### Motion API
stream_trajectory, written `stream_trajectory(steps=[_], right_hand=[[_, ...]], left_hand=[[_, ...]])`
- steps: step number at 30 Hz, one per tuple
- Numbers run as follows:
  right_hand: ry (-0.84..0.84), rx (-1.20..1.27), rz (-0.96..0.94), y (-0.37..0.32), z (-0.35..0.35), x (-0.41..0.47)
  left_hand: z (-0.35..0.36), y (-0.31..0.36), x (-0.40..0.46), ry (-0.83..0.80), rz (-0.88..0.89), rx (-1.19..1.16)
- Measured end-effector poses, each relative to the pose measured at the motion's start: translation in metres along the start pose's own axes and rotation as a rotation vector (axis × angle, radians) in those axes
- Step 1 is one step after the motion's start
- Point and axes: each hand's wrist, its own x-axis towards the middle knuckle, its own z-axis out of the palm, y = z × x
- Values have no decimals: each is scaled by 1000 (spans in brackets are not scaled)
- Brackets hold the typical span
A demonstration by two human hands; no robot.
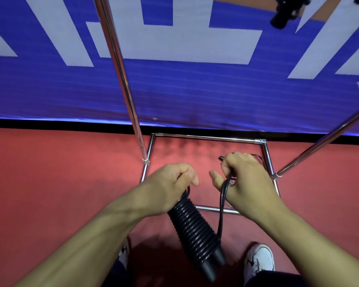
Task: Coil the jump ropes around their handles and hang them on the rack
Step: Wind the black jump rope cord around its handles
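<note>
A black jump rope is wound in tight coils around its two black handles, which point down toward my feet. My left hand grips the upper end of this coiled bundle. A loose length of black rope runs from the lower coils up to my right hand, whose fingers are curled round the rope near its end. The chrome rack stands right in front of me, with its square base frame on the floor under my hands. More black ropes hang at the top right.
Red floor lies underfoot, and a blue and white banner stands behind the rack. A second chrome pole slants up to the right. My white shoes are at the bottom edge.
</note>
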Motion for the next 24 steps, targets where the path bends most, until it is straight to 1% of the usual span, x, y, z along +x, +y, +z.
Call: stream_trajectory(steps=[2,4,6,8,10,12,17,22,24], right_hand=[[-57,-42,16,-2,1,-1],[-111,-5,36,-6,1,-3],[-193,10,70,-16,1,-6],[-286,34,84,-25,3,-10],[-364,106,73,-30,6,-13],[-420,189,78,-33,5,-14],[-595,379,159,-30,-8,-10],[-850,746,208,-36,-30,-9],[-851,822,250,-37,-29,-10]], left_hand=[[6,-4,-1,-23,-1,99],[10,-9,-1,5,-17,187],[14,-12,0,97,-77,287],[15,-13,2,258,-165,341],[15,-11,5,382,-220,330],[14,-9,6,434,-208,325],[18,-7,6,521,-161,302],[17,-8,8,552,-152,293],[18,-8,8,570,-155,285]])
